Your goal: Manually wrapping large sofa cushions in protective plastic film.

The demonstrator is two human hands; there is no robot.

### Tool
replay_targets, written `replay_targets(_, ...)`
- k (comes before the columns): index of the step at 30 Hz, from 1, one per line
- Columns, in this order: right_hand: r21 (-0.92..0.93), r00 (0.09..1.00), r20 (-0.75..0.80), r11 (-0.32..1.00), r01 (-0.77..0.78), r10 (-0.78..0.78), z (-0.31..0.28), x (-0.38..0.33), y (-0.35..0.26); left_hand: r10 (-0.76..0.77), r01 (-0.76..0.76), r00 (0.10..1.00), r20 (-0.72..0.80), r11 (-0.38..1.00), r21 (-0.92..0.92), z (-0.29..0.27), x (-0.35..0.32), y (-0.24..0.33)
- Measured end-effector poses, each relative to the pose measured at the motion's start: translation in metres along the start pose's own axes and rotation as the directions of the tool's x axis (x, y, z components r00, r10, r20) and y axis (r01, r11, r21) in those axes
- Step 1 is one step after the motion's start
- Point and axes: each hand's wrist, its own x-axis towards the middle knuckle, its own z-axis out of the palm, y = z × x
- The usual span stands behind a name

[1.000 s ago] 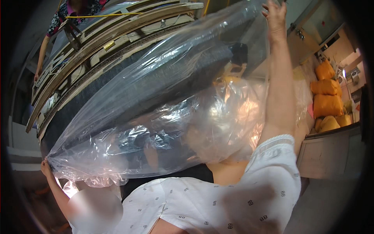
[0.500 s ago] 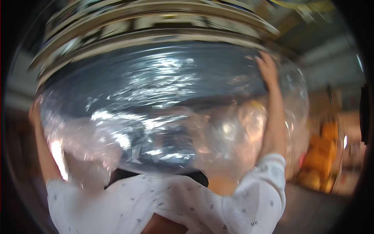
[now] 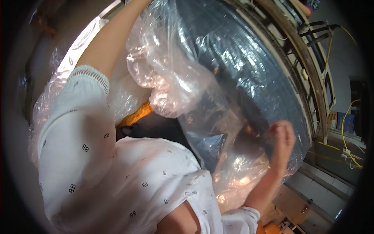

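A large sheet of clear plastic film (image 3: 167,70), crumpled and shiny, lies bunched in front of my body and spreads over a dark grey surface (image 3: 249,78). My left forearm reaches up past the top edge of the picture, so the left hand is out of view; film gathers beside that arm. On the right, my right hand (image 3: 281,138) is over the film near the edge of the dark surface, its fingers curled in. Whatever is between those fingers, if anything, cannot be made out.
A curved wooden and metal frame (image 3: 288,35) runs along the far right side. Yellow cables (image 3: 344,132) hang beyond it, near a blue box (image 3: 344,120). Something orange (image 3: 136,113) shows below the film. Part of another person (image 3: 304,7) appears at the top right.
My view has tilted, turning the frame toward the right. My left arm now reaches up out of the picture. The right hand, earlier spread on the film, is now curled.
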Motion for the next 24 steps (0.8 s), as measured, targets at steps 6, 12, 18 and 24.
replay_targets(6, 0.04, 0.845, 0.517, 0.982, -0.183, 0.136, 0.175, -0.047, 0.03, -0.085, 0.089, 0.995, 0.047, 0.993, -0.079, 0.028, 0.006, 0.014)
replay_targets(12, -0.076, 0.983, 0.016, 0.98, 0.185, -0.184, 0.244, 0.022, 0.072, -0.09, 0.089, 0.994, -0.061, 0.996, -0.023, 0.036, 0.004, 0.003)
replay_targets(18, -0.234, 0.998, 0.046, 0.971, 0.051, -0.041, 0.24, 0.041, 0.039, -0.053, 0.047, 0.996, -0.077, 0.997, -0.068, 0.027, 0.005, 0.004)
replay_targets(24, -0.407, 0.886, -0.05, 0.819, 0.403, -0.461, 0.264, 0.061, 0.002, -0.06, 0.043, 0.994, -0.095, 0.983, -0.176, 0.025, -0.002, 0.024)
